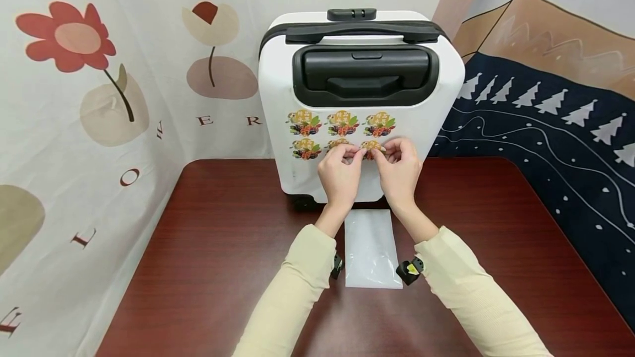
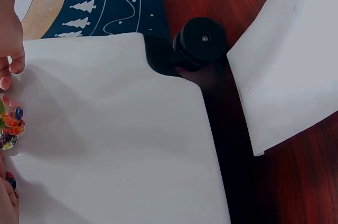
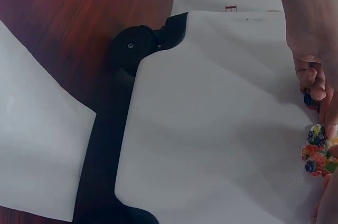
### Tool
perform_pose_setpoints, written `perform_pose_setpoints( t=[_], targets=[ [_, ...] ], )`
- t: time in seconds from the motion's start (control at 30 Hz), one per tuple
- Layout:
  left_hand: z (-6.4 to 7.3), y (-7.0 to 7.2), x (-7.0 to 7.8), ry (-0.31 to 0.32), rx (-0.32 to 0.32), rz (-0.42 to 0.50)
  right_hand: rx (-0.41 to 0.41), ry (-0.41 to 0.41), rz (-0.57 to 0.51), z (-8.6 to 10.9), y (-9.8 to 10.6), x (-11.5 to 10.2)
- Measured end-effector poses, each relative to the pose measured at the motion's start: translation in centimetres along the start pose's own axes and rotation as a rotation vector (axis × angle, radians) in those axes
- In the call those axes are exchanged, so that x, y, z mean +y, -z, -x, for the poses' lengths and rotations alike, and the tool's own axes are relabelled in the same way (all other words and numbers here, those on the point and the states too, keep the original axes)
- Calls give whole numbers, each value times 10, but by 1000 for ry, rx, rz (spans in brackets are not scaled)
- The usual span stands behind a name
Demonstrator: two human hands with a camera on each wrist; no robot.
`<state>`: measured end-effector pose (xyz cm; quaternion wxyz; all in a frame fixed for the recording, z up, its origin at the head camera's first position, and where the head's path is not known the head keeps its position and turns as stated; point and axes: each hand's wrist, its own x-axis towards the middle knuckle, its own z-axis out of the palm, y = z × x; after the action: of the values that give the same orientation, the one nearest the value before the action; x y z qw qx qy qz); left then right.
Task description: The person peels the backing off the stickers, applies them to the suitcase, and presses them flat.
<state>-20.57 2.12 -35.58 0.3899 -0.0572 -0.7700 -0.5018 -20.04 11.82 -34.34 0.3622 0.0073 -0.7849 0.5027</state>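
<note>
A white suitcase (image 1: 300, 176) stands upright on the table, with fruit-print stickers in two rows on its front. My left hand (image 1: 341, 174) and right hand (image 1: 401, 174) meet at the lower right sticker (image 1: 372, 146), thumb and fingertips of each pinching an edge of it. In the left wrist view this sticker (image 2: 11, 122) lies against or just off the white shell; I cannot tell which. The lower middle sticker (image 1: 339, 142) is partly hidden behind my left hand. Above sit the upper left (image 1: 304, 123), upper middle (image 1: 342, 124) and upper right (image 1: 379, 124) stickers.
Between my forearms, a white glossy packet (image 1: 372, 249) lies on the reddish-brown table (image 1: 223, 258). The suitcase has a black handle (image 1: 366, 73) and a black wheel (image 2: 203, 42). Printed cloth (image 1: 149, 26) hangs behind and at the sides.
</note>
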Motion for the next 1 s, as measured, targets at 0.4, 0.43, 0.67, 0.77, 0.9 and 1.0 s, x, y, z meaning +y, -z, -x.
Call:
perform_pose_setpoints(
  t=[0.4,0.43,0.67,0.77,0.9,1.0],
  targets=[
    [0,0,-3,-40,2,-47,26,43,38,0,0,-1],
    [0,0,-3,-40,0,-49,26,46,38,0,0,0],
    [0,3,-5,-51,7,-72,17,55,30,-2,2,3],
    [-1,5,-7,-52,13,-86,14,57,27,-3,5,6],
    [0,9,-10,-35,5,-100,-2,46,34,-5,11,10],
    [1,13,-12,-13,-29,-111,-29,16,31,-6,16,14]
  ],
)
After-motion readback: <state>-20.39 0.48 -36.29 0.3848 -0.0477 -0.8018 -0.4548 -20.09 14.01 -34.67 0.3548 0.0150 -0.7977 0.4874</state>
